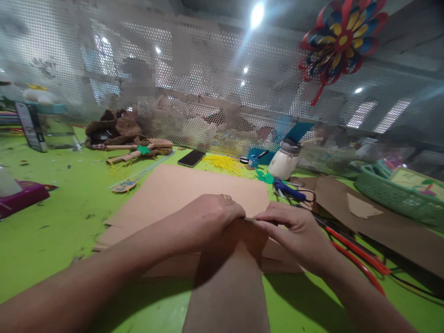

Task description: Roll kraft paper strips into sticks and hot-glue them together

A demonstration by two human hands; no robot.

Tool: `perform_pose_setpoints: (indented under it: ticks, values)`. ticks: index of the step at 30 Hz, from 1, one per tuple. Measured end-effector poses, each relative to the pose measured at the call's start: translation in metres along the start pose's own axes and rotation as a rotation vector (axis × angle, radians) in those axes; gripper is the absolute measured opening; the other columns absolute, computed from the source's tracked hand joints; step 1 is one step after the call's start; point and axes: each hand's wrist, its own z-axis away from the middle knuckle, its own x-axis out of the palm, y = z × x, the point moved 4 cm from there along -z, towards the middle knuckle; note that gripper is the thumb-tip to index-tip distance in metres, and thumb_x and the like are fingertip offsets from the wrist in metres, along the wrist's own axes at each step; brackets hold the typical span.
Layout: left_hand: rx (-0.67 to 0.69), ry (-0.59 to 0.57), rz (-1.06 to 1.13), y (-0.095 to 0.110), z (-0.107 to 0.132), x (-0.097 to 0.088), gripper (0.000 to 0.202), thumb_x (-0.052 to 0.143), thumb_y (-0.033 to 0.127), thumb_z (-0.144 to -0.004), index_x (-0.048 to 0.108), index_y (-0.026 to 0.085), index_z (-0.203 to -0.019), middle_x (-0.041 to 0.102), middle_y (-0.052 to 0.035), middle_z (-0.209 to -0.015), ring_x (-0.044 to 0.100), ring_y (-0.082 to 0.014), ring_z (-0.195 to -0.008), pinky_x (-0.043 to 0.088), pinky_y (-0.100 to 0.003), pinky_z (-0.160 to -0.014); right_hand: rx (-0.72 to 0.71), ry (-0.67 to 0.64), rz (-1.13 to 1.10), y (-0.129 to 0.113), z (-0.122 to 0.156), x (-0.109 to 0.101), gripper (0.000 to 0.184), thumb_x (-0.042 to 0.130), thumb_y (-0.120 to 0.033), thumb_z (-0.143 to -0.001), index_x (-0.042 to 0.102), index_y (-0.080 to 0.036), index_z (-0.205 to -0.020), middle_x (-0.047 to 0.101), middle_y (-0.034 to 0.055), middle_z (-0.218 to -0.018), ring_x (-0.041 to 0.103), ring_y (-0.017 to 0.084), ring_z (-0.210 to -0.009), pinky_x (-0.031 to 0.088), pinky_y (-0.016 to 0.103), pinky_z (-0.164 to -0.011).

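Note:
Both of my hands grip the far end of a long brown cardboard strip (229, 286) that runs from the bottom of the view up toward the middle. My left hand (208, 217), with a ring on one finger, is curled over the strip's left corner. My right hand (294, 231) pinches the strip's top edge from the right, fingers pressed together. The strip lies over a larger flat sheet of brown cardboard (194, 189) spread on the bright green table (52, 222).
Red-handled scissors (354, 254) and a blue glue gun (289, 190) lie right of my hands. A phone (191, 158), yellow strips (224, 163), a white jar (285, 159), a green basket (398, 194), a pink box (21, 196) and a perforated metal screen (208, 83) surround the sheet.

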Motion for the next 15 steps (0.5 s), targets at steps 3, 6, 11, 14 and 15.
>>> perform_pose_setpoints:
  ticks: [3, 6, 11, 14, 15]
  values:
    - [-0.029, -0.01, 0.047, -0.0016, 0.0002, 0.0031, 0.019, 0.05, 0.008, -0.079, 0.063, 0.017, -0.09, 0.065, -0.0024, -0.081, 0.057, -0.014, -0.07, 0.041, -0.023, -0.063, -0.018, -0.031, 0.031, 0.0, 0.0001, 0.0027, 0.013, 0.06, -0.021, -0.081, 0.072, -0.017, -0.082, 0.067, 0.0044, -0.072, 0.06, 0.017, -0.066, 0.046, 0.028, -0.059]
    - [-0.05, -0.024, 0.071, -0.0025, -0.0004, 0.0044, 0.02, 0.049, 0.008, -0.08, 0.063, 0.017, -0.092, 0.066, -0.0028, -0.083, 0.058, -0.0142, -0.072, 0.042, -0.023, -0.065, -0.042, -0.053, 0.049, 0.0005, -0.0004, 0.0063, 0.014, 0.058, -0.02, -0.082, 0.07, -0.017, -0.088, 0.067, 0.0047, -0.075, 0.06, 0.016, -0.068, 0.046, 0.028, -0.06]
    - [-0.07, -0.058, -0.019, -0.001, -0.0021, 0.0029, 0.017, 0.048, 0.011, -0.082, 0.061, 0.017, -0.089, 0.065, -0.0034, -0.08, 0.058, -0.0154, -0.068, 0.04, -0.025, -0.061, -0.073, -0.042, 0.076, -0.002, -0.0019, 0.0076, 0.012, 0.057, -0.017, -0.082, 0.069, -0.018, -0.08, 0.067, 0.0026, -0.072, 0.059, 0.014, -0.065, 0.043, 0.024, -0.057]
    - [-0.069, -0.079, -0.051, -0.0008, -0.0021, 0.003, 0.015, 0.047, 0.012, -0.083, 0.06, 0.017, -0.088, 0.064, -0.0034, -0.077, 0.057, -0.0161, -0.066, 0.039, -0.025, -0.057, -0.024, -0.029, 0.103, -0.0005, -0.0018, 0.0053, 0.013, 0.06, -0.02, -0.08, 0.067, -0.017, -0.069, 0.066, 0.0009, -0.064, 0.057, 0.013, -0.058, 0.04, 0.023, -0.052]
    - [-0.068, -0.078, -0.053, -0.0012, -0.002, 0.0032, 0.015, 0.046, 0.012, -0.083, 0.06, 0.017, -0.088, 0.063, -0.0032, -0.076, 0.056, -0.0159, -0.064, 0.038, -0.025, -0.057, 0.007, -0.016, 0.108, 0.0012, -0.0016, 0.004, 0.015, 0.061, -0.021, -0.079, 0.065, -0.017, -0.065, 0.064, 0.0005, -0.06, 0.056, 0.013, -0.056, 0.039, 0.023, -0.05]
